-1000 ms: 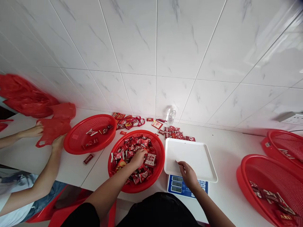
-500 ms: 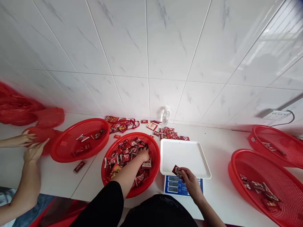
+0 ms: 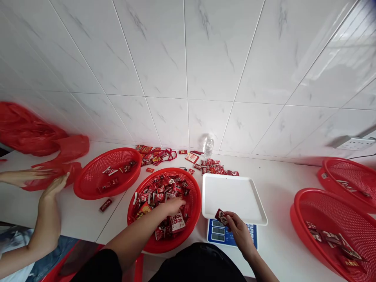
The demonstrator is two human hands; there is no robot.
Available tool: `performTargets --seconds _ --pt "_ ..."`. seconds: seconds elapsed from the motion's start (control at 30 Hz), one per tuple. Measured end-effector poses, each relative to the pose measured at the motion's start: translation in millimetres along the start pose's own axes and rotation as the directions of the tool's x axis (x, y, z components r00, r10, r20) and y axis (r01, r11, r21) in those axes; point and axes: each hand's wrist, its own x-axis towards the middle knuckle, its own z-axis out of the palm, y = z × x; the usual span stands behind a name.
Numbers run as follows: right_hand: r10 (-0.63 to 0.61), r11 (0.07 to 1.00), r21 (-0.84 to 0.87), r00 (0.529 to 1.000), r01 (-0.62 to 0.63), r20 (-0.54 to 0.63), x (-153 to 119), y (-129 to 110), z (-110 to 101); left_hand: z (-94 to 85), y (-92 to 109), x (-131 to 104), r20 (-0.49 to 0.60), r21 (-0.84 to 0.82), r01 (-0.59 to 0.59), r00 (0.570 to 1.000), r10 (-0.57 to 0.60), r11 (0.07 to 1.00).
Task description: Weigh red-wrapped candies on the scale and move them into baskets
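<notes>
My left hand (image 3: 174,206) is down in a red plastic basket (image 3: 196,219), among a heap of small red wrapped packets (image 3: 160,190). Its fingers are curled together, and whatever they grip is hidden. A white and red patterned packet (image 3: 178,222) lies just below that hand. In front of the scale, my right hand (image 3: 236,228) pinches a dark red packet (image 3: 221,216) with pale lettering between thumb and fingers. Behind it sits the white tray (image 3: 235,196) of the scale, bare on top. The blue scale panel (image 3: 216,237) is partly covered by my right hand.
Loose packets (image 3: 214,167), a clear plastic bottle (image 3: 209,145) and a card (image 3: 192,157) lie along the wall. Another basket (image 3: 107,152) stands left, and two more baskets (image 3: 299,219) right. At far left, a co-worker's hands (image 3: 53,184) are on a red plastic bag (image 3: 70,170).
My left hand has shifted slightly lower within the basket, exposing more of the patterned packet. My right hand keeps its packet near the scale. The co-worker's hands have moved on the bag; the view turned slightly.
</notes>
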Motion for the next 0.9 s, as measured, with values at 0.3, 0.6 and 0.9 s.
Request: performTargets --seconds 0.3,0.6,0.9 --pt "0.006 1.000 -0.012 0.998 -0.006 0.069 1 0 1 -10.9 -35 -28 -0.337 -0.265 0.108 0.921 -0.197 0.958" --pt "0.000 1.000 0.025 0.996 -0.002 0.090 -4 -10 4 26.9 24 15 -0.183 -0.010 0.157 0.971 -0.156 0.988" --pt "0.022 0.998 0.053 0.998 -0.026 0.066 -6 1 5 32.5 37 38 -0.140 -0.036 0.214 0.966 -0.217 0.976"
